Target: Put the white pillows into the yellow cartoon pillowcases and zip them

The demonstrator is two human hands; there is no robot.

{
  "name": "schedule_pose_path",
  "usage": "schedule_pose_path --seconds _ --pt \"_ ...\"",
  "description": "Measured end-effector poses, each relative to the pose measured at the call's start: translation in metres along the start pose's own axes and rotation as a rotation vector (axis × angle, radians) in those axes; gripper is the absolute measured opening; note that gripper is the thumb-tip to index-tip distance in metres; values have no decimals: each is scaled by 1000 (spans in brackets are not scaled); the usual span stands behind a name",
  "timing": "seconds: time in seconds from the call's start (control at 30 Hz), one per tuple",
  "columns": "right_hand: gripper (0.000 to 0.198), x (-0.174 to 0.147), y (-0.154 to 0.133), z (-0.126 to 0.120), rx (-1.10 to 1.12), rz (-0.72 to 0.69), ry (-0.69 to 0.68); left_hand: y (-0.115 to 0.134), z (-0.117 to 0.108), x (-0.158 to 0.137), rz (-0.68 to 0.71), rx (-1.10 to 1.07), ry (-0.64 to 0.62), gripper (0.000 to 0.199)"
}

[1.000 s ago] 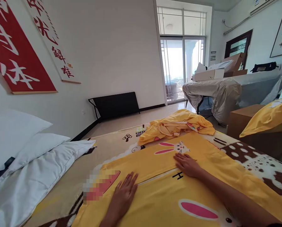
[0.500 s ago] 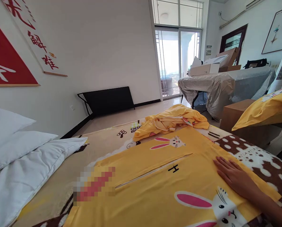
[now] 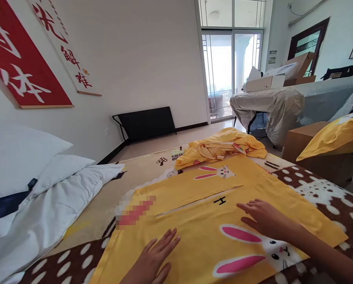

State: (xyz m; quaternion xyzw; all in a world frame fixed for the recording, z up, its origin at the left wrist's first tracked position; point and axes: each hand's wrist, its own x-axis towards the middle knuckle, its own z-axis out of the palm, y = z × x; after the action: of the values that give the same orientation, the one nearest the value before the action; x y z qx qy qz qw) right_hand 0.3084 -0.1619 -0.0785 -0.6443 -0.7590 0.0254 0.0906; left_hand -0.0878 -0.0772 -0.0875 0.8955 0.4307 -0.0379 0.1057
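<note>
well, the yellow cover (image 3: 194, 236) lies spread out beneath both of our hands, mostly flat with a few soft creases, on a patterned blanket (image 3: 105, 197). just beyond our left fingertips a narrow slit (image 3: 200, 201) starts and runs obliquely away, slightly parted, with a pale line showing in it. close past our right fingertips we see a black letter h (image 3: 219, 200); farther out from them, across the slit, is a small white rabbit (image 3: 223, 171) with pink ears. a bigger rabbit (image 3: 278, 252) is printed on the near side of our right hand, partly behind the wrist. beyond our left hand, at the cover's edge, a reddish shape (image 3: 136, 211) is too blurred to read.

half a second ago only our right hand was in view, lying flat near the cover's right edge; now it has come inward, and our left hand is back in the picture. the cover seems to lie as it did.

our left hand (image 3: 154, 256) is loose, palm down, fingers extended and thumb apart. our right hand (image 3: 266, 217) is turned more side-on, thumb away from its fingers. both are unclenched and hold nothing; whether they touch the cloth we cannot tell.
</note>
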Motion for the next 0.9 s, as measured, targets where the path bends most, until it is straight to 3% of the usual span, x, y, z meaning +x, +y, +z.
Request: schedule_pose_path --seconds 0.03,0.1,0.2,0.33,0.5,0.67,0.9 --pt "43 16 -22 -9 -1 -76 -104 17 -11 21 36 -64 -53 53" --pt "38 46 -54 -17 -25 -207 -243 44 -28 59 28 -97 -45 53" --pt "38 86 -77 -5 -70 -248 -243 62 -36 105 27 -64 44 52" --pt "39 117 -80 28 -69 -183 -133 52 -22 148 16 -49 63 52" --pt "36 120 -71 59 37 -182 2 31 -5 195 -35 -88 23 55" --pt "45 120 -65 69 51 -225 12 20 2 226 -36 -93 -43 61" --pt "42 122 -67 70 59 -186 9 12 -1 235 29 -80 -154 80"
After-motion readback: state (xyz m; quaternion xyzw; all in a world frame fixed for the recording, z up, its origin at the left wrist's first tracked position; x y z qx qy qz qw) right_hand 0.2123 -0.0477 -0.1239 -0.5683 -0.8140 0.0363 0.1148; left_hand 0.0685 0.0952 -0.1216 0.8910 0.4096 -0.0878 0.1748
